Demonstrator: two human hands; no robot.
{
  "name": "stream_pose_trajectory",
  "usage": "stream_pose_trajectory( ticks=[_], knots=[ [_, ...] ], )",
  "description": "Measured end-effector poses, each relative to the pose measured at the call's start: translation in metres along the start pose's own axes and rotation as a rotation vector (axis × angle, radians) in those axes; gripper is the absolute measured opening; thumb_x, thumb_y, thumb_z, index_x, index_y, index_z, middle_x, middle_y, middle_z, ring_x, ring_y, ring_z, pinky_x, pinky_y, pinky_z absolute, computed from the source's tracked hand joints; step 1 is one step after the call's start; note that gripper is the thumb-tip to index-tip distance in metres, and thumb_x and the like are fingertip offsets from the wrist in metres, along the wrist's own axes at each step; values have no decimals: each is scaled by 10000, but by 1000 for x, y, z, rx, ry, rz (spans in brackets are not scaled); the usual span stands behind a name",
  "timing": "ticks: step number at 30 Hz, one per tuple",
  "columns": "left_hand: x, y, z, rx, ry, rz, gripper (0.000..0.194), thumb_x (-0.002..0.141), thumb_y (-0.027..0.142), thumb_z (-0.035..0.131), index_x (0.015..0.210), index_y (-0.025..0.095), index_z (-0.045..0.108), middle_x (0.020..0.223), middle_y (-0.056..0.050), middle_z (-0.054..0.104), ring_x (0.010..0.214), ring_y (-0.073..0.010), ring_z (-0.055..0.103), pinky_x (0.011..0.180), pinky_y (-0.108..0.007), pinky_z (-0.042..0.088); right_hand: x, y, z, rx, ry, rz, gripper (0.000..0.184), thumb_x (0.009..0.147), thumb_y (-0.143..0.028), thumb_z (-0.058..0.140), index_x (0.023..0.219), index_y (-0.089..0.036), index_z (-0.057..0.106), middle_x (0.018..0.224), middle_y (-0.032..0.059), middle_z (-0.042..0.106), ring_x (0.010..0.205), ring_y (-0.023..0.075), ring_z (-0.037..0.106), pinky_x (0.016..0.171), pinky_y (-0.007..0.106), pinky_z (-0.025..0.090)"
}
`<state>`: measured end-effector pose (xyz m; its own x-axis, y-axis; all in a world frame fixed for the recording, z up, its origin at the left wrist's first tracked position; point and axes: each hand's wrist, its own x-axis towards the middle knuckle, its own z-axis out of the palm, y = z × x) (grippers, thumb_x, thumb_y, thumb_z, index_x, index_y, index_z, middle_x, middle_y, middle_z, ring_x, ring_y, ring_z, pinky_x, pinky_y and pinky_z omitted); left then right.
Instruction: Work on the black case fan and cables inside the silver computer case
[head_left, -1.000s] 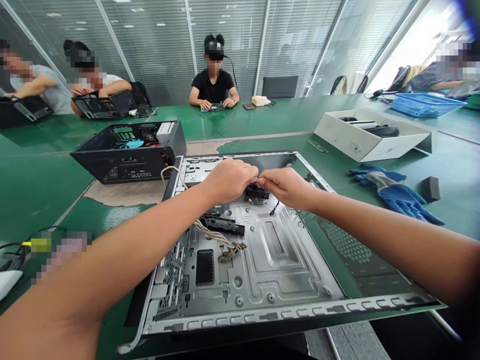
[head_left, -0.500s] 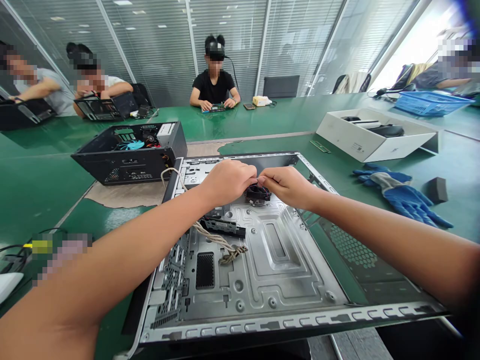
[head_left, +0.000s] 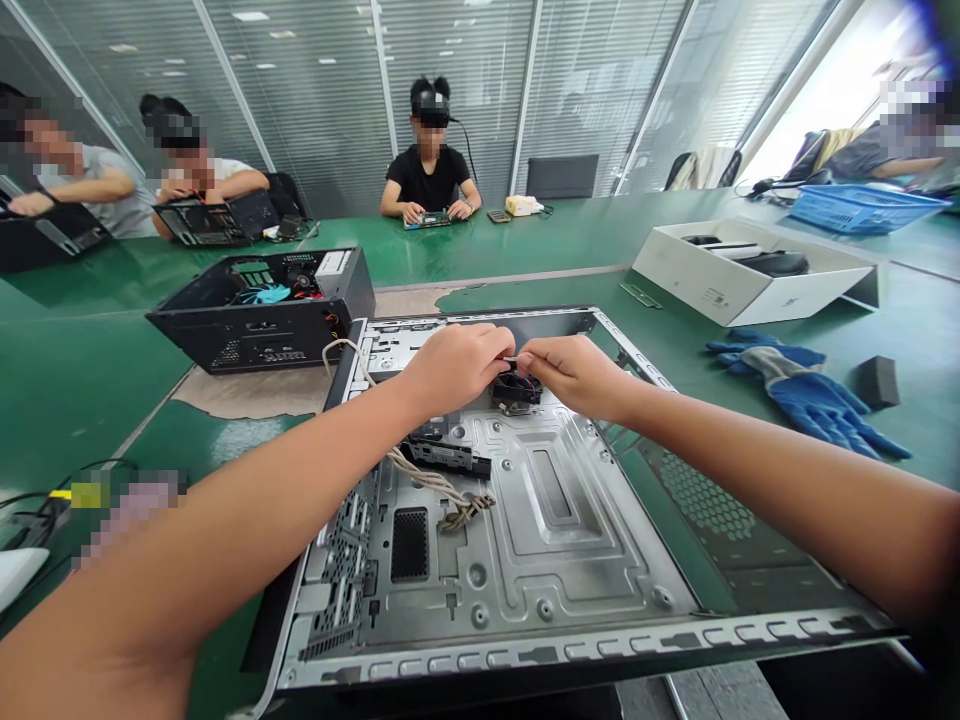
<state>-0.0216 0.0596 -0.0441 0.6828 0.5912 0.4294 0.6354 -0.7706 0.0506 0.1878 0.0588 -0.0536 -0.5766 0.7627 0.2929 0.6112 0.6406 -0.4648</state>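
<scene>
Head view: a slatted glass wall [head_left: 315, 110] is running across the back of the room, and a long green table [head_left: 570, 240] is spreading before it, glossy, with three people sitting along its far edge. At the table's near edge my open metal case [head_left: 555, 580] is lying flat, its silvery floor showing raised, rounded patterns and its near rim a row of slots. Beyond the case's far left corner a black computer tower [head_left: 240, 330] is resting open; off its far right corner a white box [head_left: 712, 280] is standing, with blue gloves [head_left: 795, 390] lying nearer. My left hand [head_left: 461, 365] and right hand [head_left: 574, 370] are meeting above the case's far half, fingers curling in and tips pressing close together; I cannot tell what they are pinching. Twisted beige cables [head_left: 431, 480] are trailing over the case's left edge, beside a black bracket [head_left: 450, 458]. Just under my fingertips a small black part [head_left: 516, 392] with thin wires is sitting, partly hidden.
</scene>
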Motion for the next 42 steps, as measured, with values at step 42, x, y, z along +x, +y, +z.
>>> stream_pose_trajectory(
  ticks=[42],
  knots=[
    [2, 3, 3, 33, 2, -14, 211, 969, 206, 444, 852, 163, 614, 845, -56, 634, 769, -171, 578, 670, -302, 421, 0, -3, -1, 19, 1, -21, 288, 943, -324, 374, 732, -202, 528, 646, 2, 555, 607, 136, 467, 625, 283, 348]
  ],
)
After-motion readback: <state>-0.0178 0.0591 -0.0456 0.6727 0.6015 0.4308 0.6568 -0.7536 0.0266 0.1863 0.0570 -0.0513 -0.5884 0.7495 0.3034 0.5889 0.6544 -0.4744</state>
